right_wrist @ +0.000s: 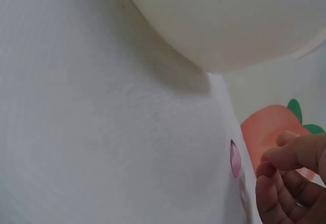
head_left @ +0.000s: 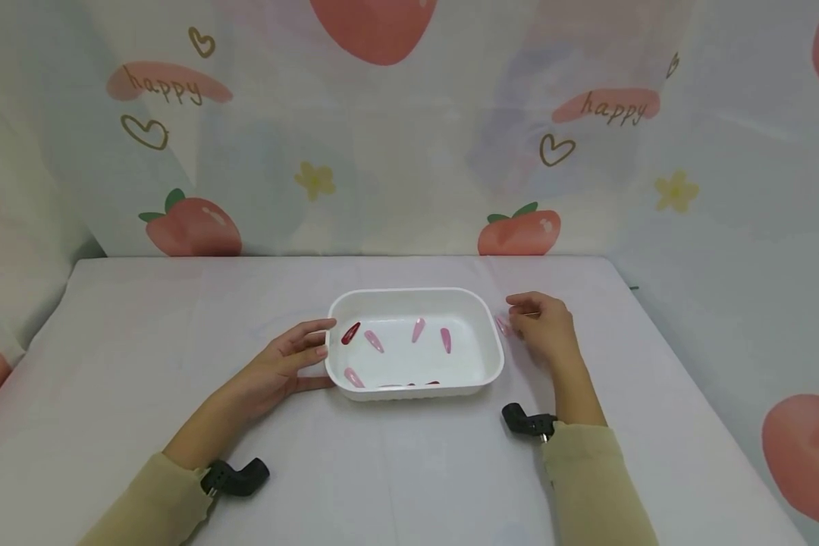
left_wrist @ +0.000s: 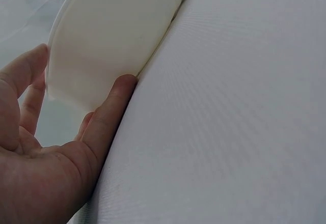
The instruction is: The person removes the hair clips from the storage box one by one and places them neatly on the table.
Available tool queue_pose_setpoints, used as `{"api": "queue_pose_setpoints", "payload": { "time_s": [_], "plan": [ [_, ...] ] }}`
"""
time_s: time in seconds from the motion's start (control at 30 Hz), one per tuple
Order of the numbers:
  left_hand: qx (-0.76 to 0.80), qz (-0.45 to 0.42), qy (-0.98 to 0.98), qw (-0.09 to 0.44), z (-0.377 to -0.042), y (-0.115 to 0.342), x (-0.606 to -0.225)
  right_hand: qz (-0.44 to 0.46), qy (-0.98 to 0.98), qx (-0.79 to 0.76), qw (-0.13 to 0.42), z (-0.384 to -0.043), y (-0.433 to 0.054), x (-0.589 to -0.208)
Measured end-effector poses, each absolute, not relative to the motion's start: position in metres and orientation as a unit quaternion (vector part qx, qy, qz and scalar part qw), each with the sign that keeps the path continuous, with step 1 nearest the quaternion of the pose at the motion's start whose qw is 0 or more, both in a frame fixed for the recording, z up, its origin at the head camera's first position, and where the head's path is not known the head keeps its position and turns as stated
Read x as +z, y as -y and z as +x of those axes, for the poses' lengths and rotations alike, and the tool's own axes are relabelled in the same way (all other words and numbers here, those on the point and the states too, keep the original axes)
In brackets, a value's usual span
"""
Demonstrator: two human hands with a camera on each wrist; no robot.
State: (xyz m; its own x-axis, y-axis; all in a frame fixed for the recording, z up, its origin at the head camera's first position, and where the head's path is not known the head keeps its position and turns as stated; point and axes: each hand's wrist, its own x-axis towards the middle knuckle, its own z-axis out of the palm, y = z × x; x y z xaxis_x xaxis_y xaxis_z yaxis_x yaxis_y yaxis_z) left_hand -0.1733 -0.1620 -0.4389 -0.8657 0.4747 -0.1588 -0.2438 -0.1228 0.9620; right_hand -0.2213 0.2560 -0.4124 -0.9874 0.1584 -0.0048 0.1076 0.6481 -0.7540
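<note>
A white rectangular tray (head_left: pixel 415 373) with rounded corners stands on the table. In it lie several small teardrop-shaped hair clips, among them a dark red one (head_left: pixel 351 334) and pink ones (head_left: pixel 374 341). My left hand (head_left: pixel 283 364) touches the tray's left end; the left wrist view has one fingertip at the rim and another finger (left_wrist: pixel 104 124) low along the side, by the base. Off the tray's right end is my right hand (head_left: pixel 544 326), its fingers loosely bent. A pink hair clip (right_wrist: pixel 235 159) lies on the cloth just beside its fingertips, and no clip shows between them.
A white cloth (head_left: pixel 396 470) covers the table. Behind it hangs a pale curtain (head_left: pixel 396 129) printed with peaches, hearts and flowers. Black wrist cameras (head_left: pixel 235 478) stick out from both sleeves. Part of the clips at the tray's near wall is hidden by its rim.
</note>
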Motion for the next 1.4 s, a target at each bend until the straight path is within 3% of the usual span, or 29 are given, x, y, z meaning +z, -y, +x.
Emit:
{"api": "queue_pose_setpoints", "payload": {
  "time_s": [0.37,0.6,0.8,1.4],
  "plan": [
    [0.746,0.096,-0.611,0.245,-0.173,0.165,-0.437,-0.04,0.859,0.508,0.052,-0.218,-0.228,-0.386],
    [0.746,0.103,-0.61,0.248,-0.174,0.166,-0.438,0.027,0.856,0.512,0.068,-0.208,-0.204,-0.374],
    [0.748,0.107,-0.606,0.249,-0.174,0.165,-0.438,0.083,0.871,0.481,0.05,-0.203,-0.183,-0.377],
    [0.747,0.106,-0.607,0.248,-0.174,0.165,-0.439,0.134,0.885,0.446,-0.013,-0.201,-0.151,-0.397]
  ]
}}
